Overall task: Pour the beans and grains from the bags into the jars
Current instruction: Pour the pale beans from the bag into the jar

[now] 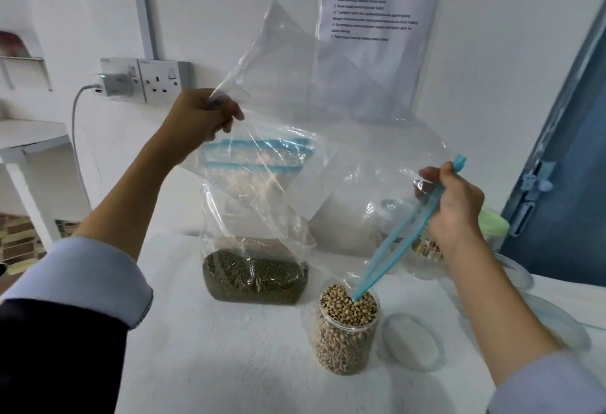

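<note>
White tabletop. Left hand pinches the bottom corner of an empty clear zip bag, held high; right hand grips its blue zipper edge, which dips into the bean-filled clear plastic jar below.

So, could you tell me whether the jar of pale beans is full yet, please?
Full. The pale beans reach the rim of the uncapped jar, and the clear bag held over it looks empty. A lid lies beside it.

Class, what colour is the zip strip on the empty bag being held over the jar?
Light blue, seen in the head view: the zip strip runs down from the right hand.
</note>
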`<state>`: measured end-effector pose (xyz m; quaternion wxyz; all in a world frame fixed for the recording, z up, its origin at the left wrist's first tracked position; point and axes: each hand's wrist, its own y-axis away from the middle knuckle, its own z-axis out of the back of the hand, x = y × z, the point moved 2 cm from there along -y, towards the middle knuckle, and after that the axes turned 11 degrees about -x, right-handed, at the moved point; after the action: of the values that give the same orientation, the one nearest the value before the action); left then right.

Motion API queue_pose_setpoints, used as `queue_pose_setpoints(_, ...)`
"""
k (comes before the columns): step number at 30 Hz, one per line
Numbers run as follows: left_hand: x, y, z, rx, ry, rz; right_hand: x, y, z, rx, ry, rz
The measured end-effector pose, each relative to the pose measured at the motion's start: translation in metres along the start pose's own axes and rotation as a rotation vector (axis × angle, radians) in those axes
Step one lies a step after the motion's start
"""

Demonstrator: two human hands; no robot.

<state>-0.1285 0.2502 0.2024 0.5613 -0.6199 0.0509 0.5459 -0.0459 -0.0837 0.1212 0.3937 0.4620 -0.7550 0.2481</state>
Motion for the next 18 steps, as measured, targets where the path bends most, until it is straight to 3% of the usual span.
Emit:
queue_pose_setpoints(9, 0.022, 0.017, -0.041, 0.035, 0.153, 0.135, 0.041, -0.021, 0.019, 0.002, 0.183, 0.13)
queue_pose_setpoints(18, -0.015, 0.075, -0.147, 0.149, 0.261, 0.17, 0.102, -0.093, 0.122, 0.001, 0.322, 0.152)
